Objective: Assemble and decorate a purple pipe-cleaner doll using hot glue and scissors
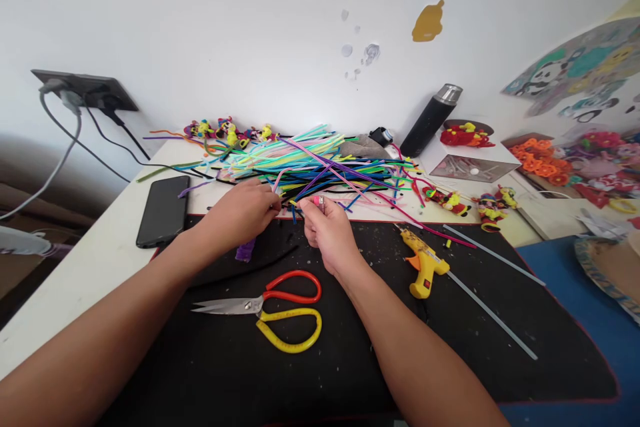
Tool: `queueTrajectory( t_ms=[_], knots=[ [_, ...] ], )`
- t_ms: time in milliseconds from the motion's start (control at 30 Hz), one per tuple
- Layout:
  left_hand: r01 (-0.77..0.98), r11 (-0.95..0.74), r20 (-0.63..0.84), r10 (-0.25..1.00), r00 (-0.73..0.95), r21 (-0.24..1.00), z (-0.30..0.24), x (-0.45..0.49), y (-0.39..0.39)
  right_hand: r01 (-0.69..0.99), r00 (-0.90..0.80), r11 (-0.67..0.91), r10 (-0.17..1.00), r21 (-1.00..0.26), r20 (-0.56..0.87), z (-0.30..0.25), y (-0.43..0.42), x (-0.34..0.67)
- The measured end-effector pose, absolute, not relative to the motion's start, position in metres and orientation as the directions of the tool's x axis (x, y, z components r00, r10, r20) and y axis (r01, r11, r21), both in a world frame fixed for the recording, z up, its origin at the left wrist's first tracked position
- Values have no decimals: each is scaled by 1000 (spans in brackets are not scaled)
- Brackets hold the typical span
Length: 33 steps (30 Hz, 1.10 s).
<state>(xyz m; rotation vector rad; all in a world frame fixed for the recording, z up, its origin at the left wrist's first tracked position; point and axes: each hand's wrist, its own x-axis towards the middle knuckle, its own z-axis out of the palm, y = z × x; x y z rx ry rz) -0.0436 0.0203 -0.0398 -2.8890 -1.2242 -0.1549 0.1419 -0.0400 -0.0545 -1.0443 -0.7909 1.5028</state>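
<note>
My left hand (240, 213) and my right hand (327, 227) meet at the near edge of a big pile of coloured pipe cleaners (310, 163). Both hands are closed in a pinch. The right fingers grip a small pink and yellow piece (319, 201) at the pile's edge. The left fingers pinch a pipe cleaner end beside it. A purple fuzzy piece (245, 250) lies under my left wrist on the black mat (350, 360).
Scissors with red and yellow handles (270, 310) lie on the mat near me. A yellow glue gun (423, 263) and clear glue sticks (490, 310) lie to the right. A black phone (163, 210) is at left, a dark flask (430, 120) and small figures behind.
</note>
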Motion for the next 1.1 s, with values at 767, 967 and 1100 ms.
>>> queueTrajectory(
  t_ms=[767, 967, 1100],
  knots=[
    [679, -730, 23, 680, 733, -81, -53, -30, 9, -401, 0, -165, 984, -901, -180, -55, -40, 144],
    [727, -674, 34, 736, 676, 130, -30, -42, 16, -390, 4, -171, 982, -905, -187, -55, -39, 144],
    [721, -602, 120, 789, 602, 342, -12, -49, 20, -371, -36, -198, 979, -908, -198, -56, -40, 143]
  ],
)
